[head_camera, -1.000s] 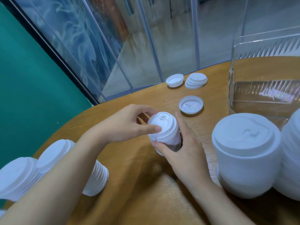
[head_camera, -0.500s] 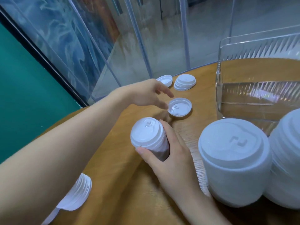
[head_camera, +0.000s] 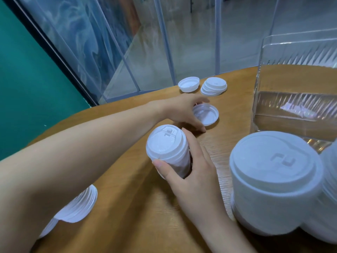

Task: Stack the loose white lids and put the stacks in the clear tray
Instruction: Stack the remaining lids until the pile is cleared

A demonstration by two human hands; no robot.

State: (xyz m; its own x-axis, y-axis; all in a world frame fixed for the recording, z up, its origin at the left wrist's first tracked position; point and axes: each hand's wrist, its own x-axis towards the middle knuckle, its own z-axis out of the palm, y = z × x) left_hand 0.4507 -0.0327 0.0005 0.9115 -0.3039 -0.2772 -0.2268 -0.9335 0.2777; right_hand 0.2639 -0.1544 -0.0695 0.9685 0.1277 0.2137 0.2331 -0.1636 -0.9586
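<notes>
Fingers of my left hand point(head_camera: 184, 111) blur over the loose lid point(head_camera: 207, 114) on the bench point(head_camera: 131, 198), grip unreadable, while my right hand point(head_camera: 193, 170) wraps the small lid stack point(head_camera: 167, 148), and the clear tray point(head_camera: 295, 99) is cut off right.

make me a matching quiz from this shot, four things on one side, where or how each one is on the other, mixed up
Things:
1. right hand
2. left hand
3. clear tray
4. short lid pile

Places or states:
A. lies at the table's far edge, beside a lone upturned lid
B. grips the lid stack standing mid-table
C. stands at the far right, no lids visible in it
D. reaches over the upturned lid lying mid-table

Pairs: 1-B, 2-D, 3-C, 4-A
</notes>
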